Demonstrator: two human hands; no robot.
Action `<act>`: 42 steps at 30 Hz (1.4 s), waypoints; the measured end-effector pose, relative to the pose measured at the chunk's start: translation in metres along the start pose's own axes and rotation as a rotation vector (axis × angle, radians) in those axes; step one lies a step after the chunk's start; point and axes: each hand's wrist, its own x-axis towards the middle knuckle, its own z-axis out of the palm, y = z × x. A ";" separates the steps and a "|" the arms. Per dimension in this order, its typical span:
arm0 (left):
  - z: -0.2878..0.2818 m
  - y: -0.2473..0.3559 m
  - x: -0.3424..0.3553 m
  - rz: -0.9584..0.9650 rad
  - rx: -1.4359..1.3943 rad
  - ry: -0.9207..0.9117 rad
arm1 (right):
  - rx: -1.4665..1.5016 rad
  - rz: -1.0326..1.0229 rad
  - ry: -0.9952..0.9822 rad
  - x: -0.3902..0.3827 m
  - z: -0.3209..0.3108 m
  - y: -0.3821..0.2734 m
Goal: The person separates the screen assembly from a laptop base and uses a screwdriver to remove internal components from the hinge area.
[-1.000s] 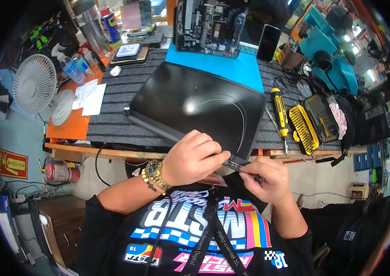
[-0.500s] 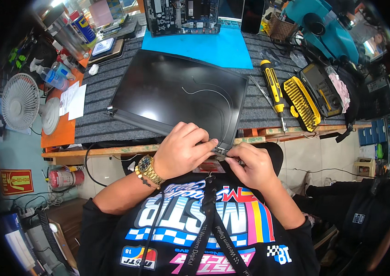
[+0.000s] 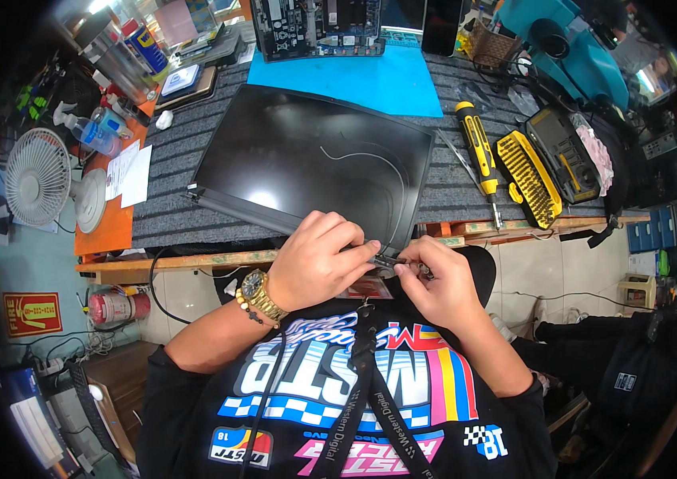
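Note:
A black laptop screen (image 3: pixel 306 152) lies face up on the ribbed grey mat, its near right corner reaching past the bench edge. A thin grey cable (image 3: pixel 399 185) curves across the panel down to that corner. There, a small dark metal piece (image 3: pixel 387 261), which looks like a hinge, sits between my hands. My left hand (image 3: pixel 324 254) is closed, thumb and fingers pinching the corner beside this piece. My right hand (image 3: pixel 444 278) pinches the piece's right end with thumb and forefinger. My fingertips partly hide the contact.
Right of the screen lie tweezers (image 3: pixel 456 149), a yellow-black screwdriver (image 3: pixel 478 152) and a yellow bit case (image 3: pixel 528 180). An opened laptop base (image 3: pixel 318 36) stands behind on a blue sheet (image 3: pixel 338 84). At the left are a white fan (image 3: pixel 38 177) and a spray bottle (image 3: pixel 87 132).
My right hand has shifted its grip at the hinge-like piece, its thumb now raised closer to the forefinger. My left hand stays at the corner. The whole view has shifted slightly.

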 end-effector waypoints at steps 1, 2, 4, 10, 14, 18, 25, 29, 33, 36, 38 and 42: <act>0.000 0.000 0.000 -0.002 0.000 -0.002 | -0.009 -0.050 0.011 0.000 0.001 0.002; 0.000 -0.001 0.001 0.002 0.001 0.000 | -0.007 -0.049 0.010 -0.001 0.002 0.002; 0.000 -0.001 0.001 0.005 0.004 0.000 | -0.092 -0.101 0.024 -0.001 0.005 0.001; 0.001 0.000 0.003 -0.014 -0.010 -0.005 | -0.373 -0.406 0.040 -0.009 0.008 0.013; 0.001 0.000 0.002 -0.014 -0.003 0.001 | -0.048 -0.158 -0.010 -0.006 -0.007 0.003; 0.000 0.002 0.003 -0.015 -0.021 -0.005 | 0.084 0.135 -0.221 -0.014 -0.045 0.000; 0.003 0.004 0.009 0.021 -0.055 -0.019 | 0.008 0.104 -0.250 -0.014 -0.054 -0.005; 0.003 0.003 0.010 0.030 -0.060 -0.028 | -0.060 0.333 -0.428 -0.010 -0.058 -0.014; 0.003 0.002 0.012 0.043 -0.062 -0.034 | -0.063 0.136 -0.422 -0.013 -0.058 0.000; 0.003 0.002 0.011 0.046 -0.055 -0.049 | 0.039 0.304 -0.532 0.001 -0.065 -0.016; 0.002 0.002 0.012 0.045 -0.055 -0.045 | 0.054 0.287 -0.522 0.005 -0.063 -0.012; 0.003 0.002 0.012 0.046 -0.061 -0.045 | 0.015 0.218 -0.527 0.006 -0.059 0.002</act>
